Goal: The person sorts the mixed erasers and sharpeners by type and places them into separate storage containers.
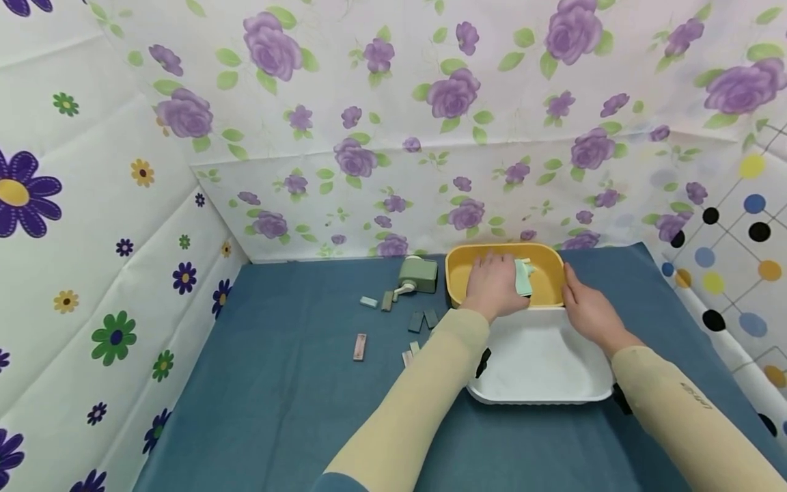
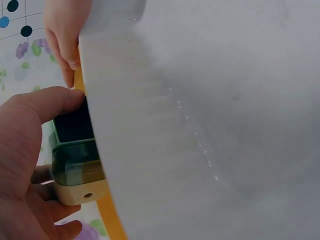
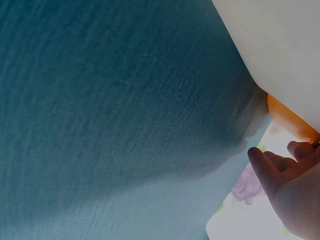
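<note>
Over the yellow tub [image 1: 544, 256] my left hand [image 1: 492, 283] grips a small green case [image 1: 523, 279]. In the left wrist view, the thumb of my left hand [image 2: 30, 145] lies on one side of the case [image 2: 77, 160] and fingers on the other; its dark section and cream end show. My right hand [image 1: 591, 313] touches the tub's right rim with fairly straight fingers. In the right wrist view my right hand [image 3: 295, 190] is at the edge of the orange-looking tub [image 3: 287, 117], partly out of frame.
A white tray [image 1: 547, 362] stands in front of the tub. Left of the tub lies a green container [image 1: 419, 275] with a white nozzle. Several small blocks, including a pink one [image 1: 359, 347], lie on the blue cloth [image 1: 277, 383]. Flowered sheets [image 1: 369, 123] hang behind.
</note>
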The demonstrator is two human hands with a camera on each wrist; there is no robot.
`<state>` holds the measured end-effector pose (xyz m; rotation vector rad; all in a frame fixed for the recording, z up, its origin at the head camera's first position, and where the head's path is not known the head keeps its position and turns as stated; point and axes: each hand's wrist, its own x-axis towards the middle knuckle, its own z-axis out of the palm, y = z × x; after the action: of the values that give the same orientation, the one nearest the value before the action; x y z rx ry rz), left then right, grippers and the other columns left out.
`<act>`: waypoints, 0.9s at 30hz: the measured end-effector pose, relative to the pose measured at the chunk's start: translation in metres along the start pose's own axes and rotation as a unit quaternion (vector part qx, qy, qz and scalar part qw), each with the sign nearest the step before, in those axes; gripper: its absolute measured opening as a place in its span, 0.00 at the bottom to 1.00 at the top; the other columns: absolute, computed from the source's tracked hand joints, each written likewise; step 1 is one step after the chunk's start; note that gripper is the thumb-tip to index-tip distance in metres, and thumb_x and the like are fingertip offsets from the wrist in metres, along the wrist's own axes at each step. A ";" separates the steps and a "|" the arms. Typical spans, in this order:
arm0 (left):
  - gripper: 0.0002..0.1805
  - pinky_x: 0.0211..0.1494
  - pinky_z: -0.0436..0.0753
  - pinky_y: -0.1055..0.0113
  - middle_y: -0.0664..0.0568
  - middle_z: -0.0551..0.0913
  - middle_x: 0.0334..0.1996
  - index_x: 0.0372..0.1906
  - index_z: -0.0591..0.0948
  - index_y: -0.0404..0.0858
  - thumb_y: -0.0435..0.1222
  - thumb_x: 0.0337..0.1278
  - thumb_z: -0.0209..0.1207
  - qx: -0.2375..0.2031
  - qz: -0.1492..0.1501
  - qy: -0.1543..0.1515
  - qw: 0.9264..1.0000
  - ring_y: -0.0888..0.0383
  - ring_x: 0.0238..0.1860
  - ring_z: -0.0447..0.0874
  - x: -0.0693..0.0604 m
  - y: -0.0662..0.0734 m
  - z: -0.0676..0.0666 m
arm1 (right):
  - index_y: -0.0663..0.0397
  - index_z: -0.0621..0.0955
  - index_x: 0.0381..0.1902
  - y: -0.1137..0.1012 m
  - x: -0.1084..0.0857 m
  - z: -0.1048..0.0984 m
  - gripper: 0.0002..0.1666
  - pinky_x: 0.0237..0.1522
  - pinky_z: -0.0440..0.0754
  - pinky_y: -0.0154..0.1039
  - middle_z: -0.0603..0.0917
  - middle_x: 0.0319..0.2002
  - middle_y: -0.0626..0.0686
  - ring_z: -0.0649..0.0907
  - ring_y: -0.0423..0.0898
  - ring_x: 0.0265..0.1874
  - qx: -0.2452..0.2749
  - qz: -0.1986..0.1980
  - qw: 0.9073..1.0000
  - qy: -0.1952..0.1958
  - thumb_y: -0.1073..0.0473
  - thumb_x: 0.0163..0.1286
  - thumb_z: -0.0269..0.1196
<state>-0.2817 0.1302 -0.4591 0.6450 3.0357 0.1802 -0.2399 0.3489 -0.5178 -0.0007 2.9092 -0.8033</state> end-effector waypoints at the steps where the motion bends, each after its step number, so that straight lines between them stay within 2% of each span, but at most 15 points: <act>1: 0.43 0.79 0.66 0.58 0.58 0.81 0.61 0.69 0.75 0.47 0.67 0.55 0.70 0.000 -0.002 0.001 1.000 0.57 0.65 0.75 0.000 0.001 0.001 | 0.58 0.36 0.87 0.000 0.000 -0.001 0.40 0.72 0.63 0.73 0.53 0.81 0.74 0.62 0.77 0.75 0.000 0.000 1.000 0.001 0.43 0.91 0.30; 8: 0.41 0.75 0.71 0.59 0.56 0.82 0.56 0.66 0.77 0.47 0.67 0.56 0.69 0.001 -0.014 0.006 1.000 0.57 0.59 0.78 0.002 0.007 0.005 | 0.58 0.36 0.87 0.001 -0.003 0.001 0.40 0.71 0.65 0.73 0.55 0.81 0.74 0.64 0.77 0.75 -0.003 0.000 1.000 -0.002 0.44 0.91 0.31; 17: 0.43 0.73 0.74 0.57 0.56 0.82 0.61 0.70 0.76 0.47 0.69 0.59 0.68 0.010 -0.027 0.006 1.000 0.57 0.64 0.77 0.008 0.014 0.010 | 0.57 0.37 0.87 0.000 -0.001 0.000 0.40 0.72 0.64 0.73 0.55 0.81 0.74 0.63 0.76 0.75 -0.004 0.000 1.000 0.005 0.44 0.91 0.32; 27: 0.47 0.74 0.74 0.54 0.56 0.81 0.64 0.73 0.75 0.46 0.72 0.59 0.65 0.005 -0.037 -0.023 0.999 0.56 0.67 0.77 0.013 0.027 0.014 | 0.57 0.36 0.87 0.002 -0.001 -0.001 0.40 0.72 0.65 0.72 0.56 0.81 0.74 0.65 0.75 0.75 -0.004 -0.002 1.000 0.000 0.45 0.91 0.32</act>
<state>-0.2822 0.1615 -0.4698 0.5291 3.0118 0.1445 -0.2394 0.3513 -0.5183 -0.0083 2.9128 -0.7937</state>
